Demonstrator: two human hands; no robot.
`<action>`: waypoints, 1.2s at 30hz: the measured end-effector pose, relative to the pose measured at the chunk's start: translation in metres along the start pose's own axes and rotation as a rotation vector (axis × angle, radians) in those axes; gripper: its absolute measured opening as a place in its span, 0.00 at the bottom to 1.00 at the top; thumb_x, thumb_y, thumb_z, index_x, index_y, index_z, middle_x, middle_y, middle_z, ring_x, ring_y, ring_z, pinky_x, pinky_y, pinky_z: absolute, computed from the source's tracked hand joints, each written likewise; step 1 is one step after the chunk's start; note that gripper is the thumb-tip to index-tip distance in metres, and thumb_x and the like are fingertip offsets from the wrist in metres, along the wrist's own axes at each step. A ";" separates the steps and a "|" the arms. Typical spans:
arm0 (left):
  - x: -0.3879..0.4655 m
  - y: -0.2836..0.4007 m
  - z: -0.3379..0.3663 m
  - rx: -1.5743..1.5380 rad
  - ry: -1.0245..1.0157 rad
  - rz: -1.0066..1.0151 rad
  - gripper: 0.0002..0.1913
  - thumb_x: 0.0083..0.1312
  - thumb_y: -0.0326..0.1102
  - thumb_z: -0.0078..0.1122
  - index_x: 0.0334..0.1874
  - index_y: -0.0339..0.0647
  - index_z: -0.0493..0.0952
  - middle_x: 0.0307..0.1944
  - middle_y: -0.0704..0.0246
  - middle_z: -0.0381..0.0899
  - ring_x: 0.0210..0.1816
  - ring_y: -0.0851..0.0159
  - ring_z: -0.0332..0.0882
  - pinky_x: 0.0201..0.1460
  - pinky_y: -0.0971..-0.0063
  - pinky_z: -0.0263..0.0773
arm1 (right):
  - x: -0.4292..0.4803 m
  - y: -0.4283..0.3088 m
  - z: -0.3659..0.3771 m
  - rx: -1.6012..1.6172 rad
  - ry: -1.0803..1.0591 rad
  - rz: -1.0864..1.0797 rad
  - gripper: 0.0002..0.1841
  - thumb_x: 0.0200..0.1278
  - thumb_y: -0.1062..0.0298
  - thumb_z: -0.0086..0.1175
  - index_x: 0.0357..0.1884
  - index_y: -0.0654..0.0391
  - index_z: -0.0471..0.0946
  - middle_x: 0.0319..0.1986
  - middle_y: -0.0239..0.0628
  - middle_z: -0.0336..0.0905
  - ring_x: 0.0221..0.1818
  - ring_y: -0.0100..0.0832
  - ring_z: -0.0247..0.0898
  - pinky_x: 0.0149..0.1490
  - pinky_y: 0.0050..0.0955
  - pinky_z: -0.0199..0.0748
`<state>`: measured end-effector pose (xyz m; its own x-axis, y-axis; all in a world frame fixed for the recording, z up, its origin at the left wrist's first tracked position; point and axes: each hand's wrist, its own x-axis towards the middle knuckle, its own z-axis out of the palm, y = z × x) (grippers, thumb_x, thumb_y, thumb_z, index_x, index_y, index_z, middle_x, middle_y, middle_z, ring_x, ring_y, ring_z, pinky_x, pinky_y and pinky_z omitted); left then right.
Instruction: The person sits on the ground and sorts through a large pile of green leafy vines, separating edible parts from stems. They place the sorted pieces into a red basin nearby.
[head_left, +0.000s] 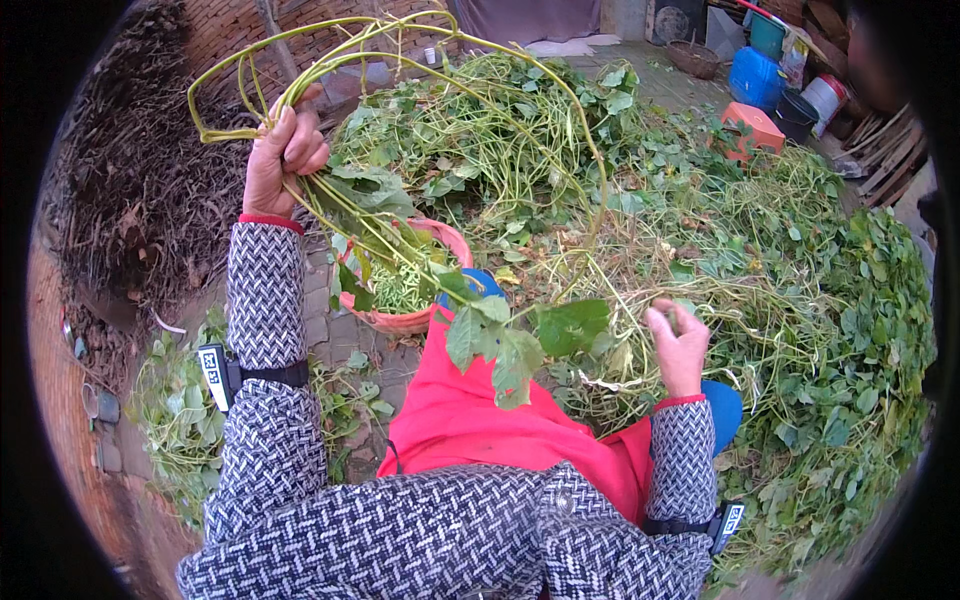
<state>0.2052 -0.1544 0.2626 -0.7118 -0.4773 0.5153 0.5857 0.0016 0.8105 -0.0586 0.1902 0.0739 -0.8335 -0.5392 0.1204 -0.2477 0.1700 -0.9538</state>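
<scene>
My left hand (289, 154) is raised at the upper left, closed around a bundle of long green vines (367, 41). The stems arch to the right above it, and leafy ends (495, 337) hang down over my red apron (480, 420). At the right, my right hand (679, 337) is low over the vine heap, its thumb and fingers curled together; something small and greenish seems to be between them, too small to name. A pink basket (401, 322) holding small green pods (397, 289) stands on the paving between my left arm and my knee, partly behind the hanging leaves.
Large heaps of leafy vines (510, 135) spread ahead and along the right side (840, 375). A pile of dry brushwood (135, 187) fills the left. An orange plastic stool (754, 127), a blue container (757, 79), a black bucket (795, 112) and a wicker basket (691, 58) stand at the back right.
</scene>
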 end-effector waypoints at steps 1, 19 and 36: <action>-0.002 0.000 0.001 0.015 0.017 0.002 0.19 0.69 0.37 0.42 0.57 0.31 0.62 0.14 0.80 0.52 0.14 0.82 0.46 0.17 0.87 0.48 | 0.002 -0.009 0.002 0.111 0.079 -0.078 0.10 0.56 0.70 0.55 0.38 0.65 0.78 0.26 0.28 0.76 0.23 0.14 0.63 0.27 0.14 0.61; -0.037 -0.030 0.024 0.016 -0.032 -0.124 0.21 0.63 0.39 0.52 0.53 0.30 0.66 0.13 0.79 0.56 0.13 0.80 0.49 0.17 0.84 0.49 | 0.063 -0.094 0.047 0.658 -0.118 0.116 0.09 0.60 0.64 0.54 0.30 0.60 0.76 0.15 0.22 0.66 0.12 0.11 0.50 0.15 0.13 0.46; -0.090 -0.043 0.008 0.216 0.028 -0.405 0.19 0.57 0.37 0.57 0.47 0.31 0.71 0.16 0.78 0.63 0.13 0.81 0.55 0.15 0.84 0.51 | 0.075 0.046 -0.072 -0.792 0.449 -0.404 0.07 0.54 0.70 0.55 0.26 0.63 0.74 0.18 0.45 0.75 0.19 0.40 0.71 0.27 0.31 0.67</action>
<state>0.2410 -0.1045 0.1837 -0.8542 -0.5009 0.1396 0.1659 -0.0079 0.9861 -0.1678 0.2165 0.0589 -0.6831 -0.3437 0.6444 -0.6757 0.6321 -0.3792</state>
